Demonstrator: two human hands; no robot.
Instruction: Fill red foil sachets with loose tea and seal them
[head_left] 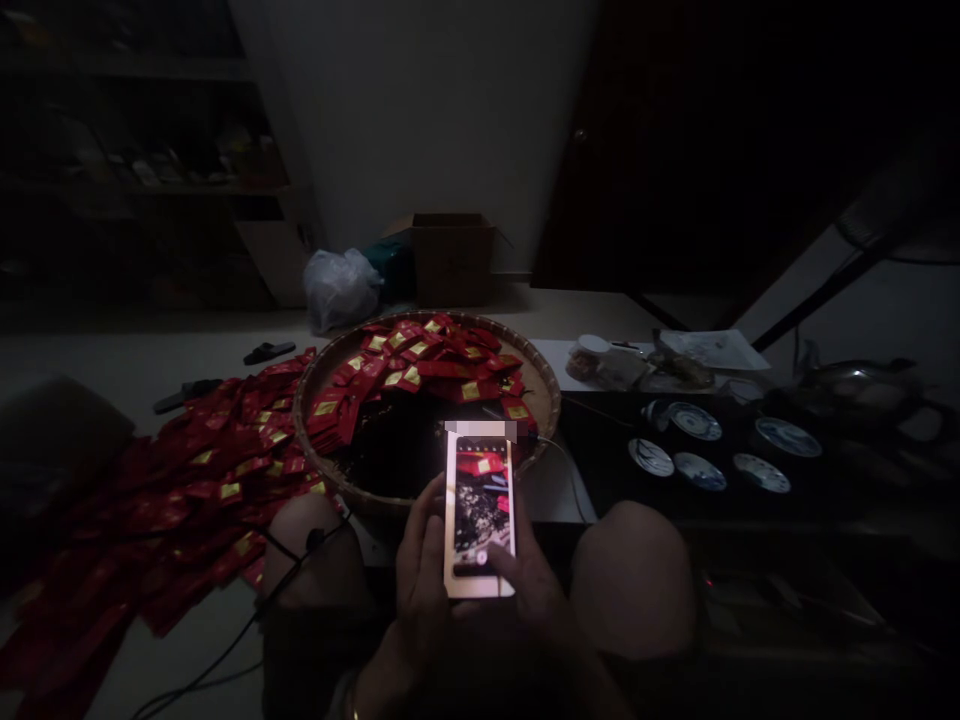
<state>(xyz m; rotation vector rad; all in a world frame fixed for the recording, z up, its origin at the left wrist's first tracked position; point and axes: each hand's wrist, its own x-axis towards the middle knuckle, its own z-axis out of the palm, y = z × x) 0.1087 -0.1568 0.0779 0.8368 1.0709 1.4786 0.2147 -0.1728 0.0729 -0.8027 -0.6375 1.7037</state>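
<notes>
A lit smartphone [484, 510] stands upright between my two hands, its screen showing a camera picture of dark bits and red packets. My left hand [422, 560] is wrapped round the phone's left side. On the right side my right hand [534, 580] grips it, the thumb over the lower screen. Just beyond the phone is a round woven bamboo tray [553, 400]. It holds red packets [420, 350] with gold labels and a dark loose heap [397, 440] that looks like dried leaves. The phone hides part of the tray's near side.
Many more red packets [202, 490] cover the floor at left, near dark slippers [268, 352]. Small patterned dishes [697, 470] sit on a dark surface at right. Behind the tray stand a cardboard box [454, 260] and a plastic bag [341, 285]. Black cables [225, 650] run past my knee.
</notes>
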